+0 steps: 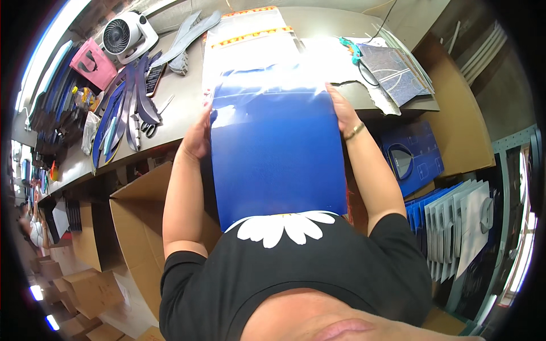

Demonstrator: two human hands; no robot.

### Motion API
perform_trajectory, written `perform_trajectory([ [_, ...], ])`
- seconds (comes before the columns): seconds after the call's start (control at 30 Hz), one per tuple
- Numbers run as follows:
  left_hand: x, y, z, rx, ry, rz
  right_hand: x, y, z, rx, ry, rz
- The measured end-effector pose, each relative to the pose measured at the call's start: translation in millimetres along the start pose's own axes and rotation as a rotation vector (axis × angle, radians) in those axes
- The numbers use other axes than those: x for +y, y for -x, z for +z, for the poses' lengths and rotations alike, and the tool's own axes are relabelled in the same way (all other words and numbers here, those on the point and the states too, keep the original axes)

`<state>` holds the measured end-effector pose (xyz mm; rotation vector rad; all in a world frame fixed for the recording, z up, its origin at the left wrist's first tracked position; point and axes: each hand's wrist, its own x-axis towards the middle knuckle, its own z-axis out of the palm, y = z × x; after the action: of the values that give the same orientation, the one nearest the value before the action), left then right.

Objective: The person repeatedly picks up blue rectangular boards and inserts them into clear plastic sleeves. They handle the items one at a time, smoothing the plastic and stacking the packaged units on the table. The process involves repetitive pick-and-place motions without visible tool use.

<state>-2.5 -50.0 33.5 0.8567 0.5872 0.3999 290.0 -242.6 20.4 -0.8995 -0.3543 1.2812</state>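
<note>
Blue sheet [277, 159], large, glossy, held upright between chest and near edge of grey table [182, 108]. Left hand [198, 136] flat against left edge, fingers pressed together. Right hand [341, 111] clasping upper right edge, wrist bent, forearm raised. Clear bags [250, 40] beyond. White fan [128, 35] at far left corner.

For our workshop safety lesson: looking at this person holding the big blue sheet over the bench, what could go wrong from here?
1. The blue sheet, gripped only at its side edges by the left hand and right hand, may bend or crease.
2. It hides the bench edge, so it might snag the clear bags.
3. Scissors lie near the left hand and could get knocked.
</note>
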Motion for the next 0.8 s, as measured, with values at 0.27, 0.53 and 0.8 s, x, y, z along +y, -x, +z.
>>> perform_trajectory([
  [0.27,-3,-19,-16,0.07,-0.018,-0.062,15,13,8,-0.057,0.074,0.047],
  [0.53,-49,48,-30,0.023,0.121,-0.126,51,83,4,0.045,-0.09,0.177],
  [0.8,-43,52,8,0.146,-0.074,-0.138,45,76,11,0.058,0.119,0.177],
])
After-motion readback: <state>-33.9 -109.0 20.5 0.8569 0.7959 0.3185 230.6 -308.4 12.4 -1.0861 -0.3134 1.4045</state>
